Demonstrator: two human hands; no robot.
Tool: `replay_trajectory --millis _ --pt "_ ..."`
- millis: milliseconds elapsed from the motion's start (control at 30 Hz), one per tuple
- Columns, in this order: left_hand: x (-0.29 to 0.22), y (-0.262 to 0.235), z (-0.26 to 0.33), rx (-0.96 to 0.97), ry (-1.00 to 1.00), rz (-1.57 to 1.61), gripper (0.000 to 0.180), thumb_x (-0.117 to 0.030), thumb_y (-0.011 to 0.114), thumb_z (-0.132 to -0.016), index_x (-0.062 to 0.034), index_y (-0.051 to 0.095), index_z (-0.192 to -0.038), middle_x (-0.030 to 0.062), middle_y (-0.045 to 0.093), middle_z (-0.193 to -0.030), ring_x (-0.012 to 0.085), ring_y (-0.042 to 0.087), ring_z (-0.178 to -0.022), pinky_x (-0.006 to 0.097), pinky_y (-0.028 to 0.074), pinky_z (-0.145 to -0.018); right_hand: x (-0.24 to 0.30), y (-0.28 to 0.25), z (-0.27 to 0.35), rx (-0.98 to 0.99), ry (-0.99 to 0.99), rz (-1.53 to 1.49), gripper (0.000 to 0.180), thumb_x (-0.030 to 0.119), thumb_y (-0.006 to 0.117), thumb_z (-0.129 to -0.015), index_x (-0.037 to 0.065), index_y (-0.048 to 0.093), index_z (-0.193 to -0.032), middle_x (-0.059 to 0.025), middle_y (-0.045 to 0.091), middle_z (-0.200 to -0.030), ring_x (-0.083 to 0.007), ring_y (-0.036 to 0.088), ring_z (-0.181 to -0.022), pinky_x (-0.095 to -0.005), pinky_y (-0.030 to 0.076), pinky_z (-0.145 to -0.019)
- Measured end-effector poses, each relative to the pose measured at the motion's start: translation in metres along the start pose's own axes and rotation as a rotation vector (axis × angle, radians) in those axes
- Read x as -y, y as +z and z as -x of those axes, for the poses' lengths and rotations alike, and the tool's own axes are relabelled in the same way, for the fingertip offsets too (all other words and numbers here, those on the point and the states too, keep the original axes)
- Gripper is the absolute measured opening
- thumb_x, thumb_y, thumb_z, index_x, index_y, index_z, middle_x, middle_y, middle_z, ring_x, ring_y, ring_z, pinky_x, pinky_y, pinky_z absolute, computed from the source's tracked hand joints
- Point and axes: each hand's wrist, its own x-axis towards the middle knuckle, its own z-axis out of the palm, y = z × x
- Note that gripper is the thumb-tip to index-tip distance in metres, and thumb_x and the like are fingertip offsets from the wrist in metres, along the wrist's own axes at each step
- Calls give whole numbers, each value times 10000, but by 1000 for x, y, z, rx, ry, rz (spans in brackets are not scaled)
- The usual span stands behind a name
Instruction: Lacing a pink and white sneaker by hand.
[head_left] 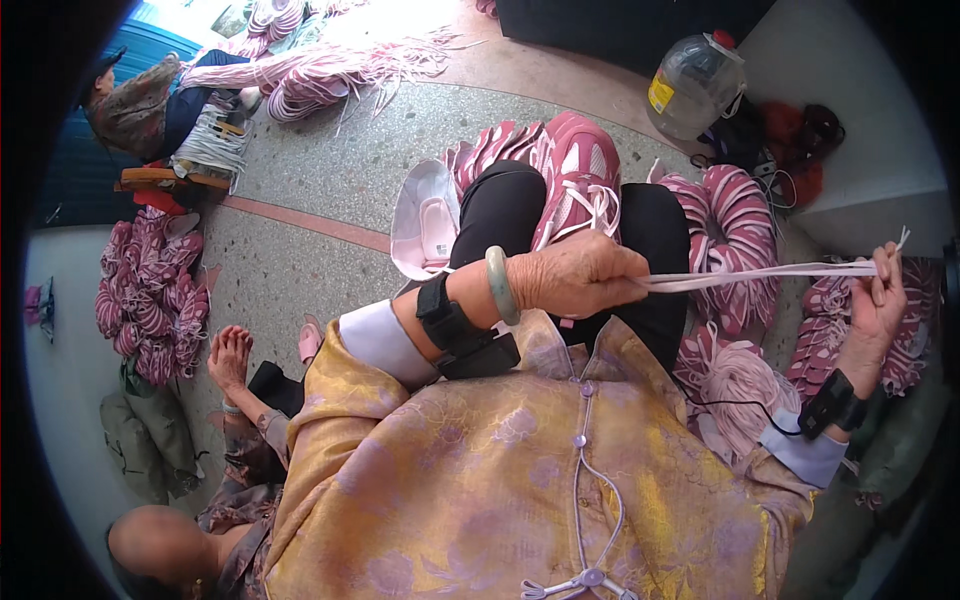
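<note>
Pale pink shoelaces (pixel 755 275) stretch in a bundle between my two hands, across my right knee. My left hand (pixel 580 275), with a jade-coloured bangle at its wrist, is closed in a fist round one end. Out to the right, my right hand (pixel 878 297) pinches the other end, and short tips stick up past its fingers. On my lap, just beyond my left hand, rests a pink and white shoe upper (pixel 580 165) with white laces threaded through it. Part of that upper is hidden by my left hand and wrist.
Stacked pink shoe uppers (pixel 735 240) lie right of my knees, beside a bundle of pink laces (pixel 740 385). A large clear plastic bottle (pixel 697 85) stands at the far right. More uppers (pixel 150 295) are piled at left. One person sits close on my left, another far left.
</note>
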Motion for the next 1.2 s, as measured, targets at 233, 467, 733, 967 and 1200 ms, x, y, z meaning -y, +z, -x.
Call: replay_trajectory --millis 233,467,733,967,1200 --pt "-119 2 15 21 465 -307 206 -101 547 -802 69 527 -917 33 471 -522 164 524 -428 290 407 -364 87 -30 12 359 -28 38 167 50 462 -897 -42 492 -1033 -46 464 -752 -141 449 -661 -239 418 -734" --pt "-13 -3 21 -76 138 -252 106 -138 545 -799 -49 515 -751 124 521 -586 311 559 -559 388 439 -491 79 -27 37 -196 -643 996 93 15 454 -869 -16 511 -935 -45 419 -722 -184 458 -679 -287 421 -702" --pt "2 27 24 147 42 222 134 -101 514 -865 17 558 -817 155 515 -641 284 535 -585 356 408 -547 45 -205 18 -257 -449 1779 112 -1 520 -746 58 542 -839 6 478 -674 -106 452 -602 -260 416 -575" --pt "-9 -13 18 267 92 360 153 -93 538 -868 52 569 -834 96 541 -651 156 514 -593 295 418 -564 -148 -111 11 -102 718 1268 169 228 542 -812 62 547 -787 -37 539 -587 -142 525 -460 -291 401 -377" --pt "-1 5 0 304 -32 436 229 -140 521 -893 42 545 -756 55 494 -635 91 467 -619 268 400 -566 -233 98 5 319 130 1234 351 345 593 -813 -1 610 -861 -67 573 -639 -106 526 -509 -239 405 -467"
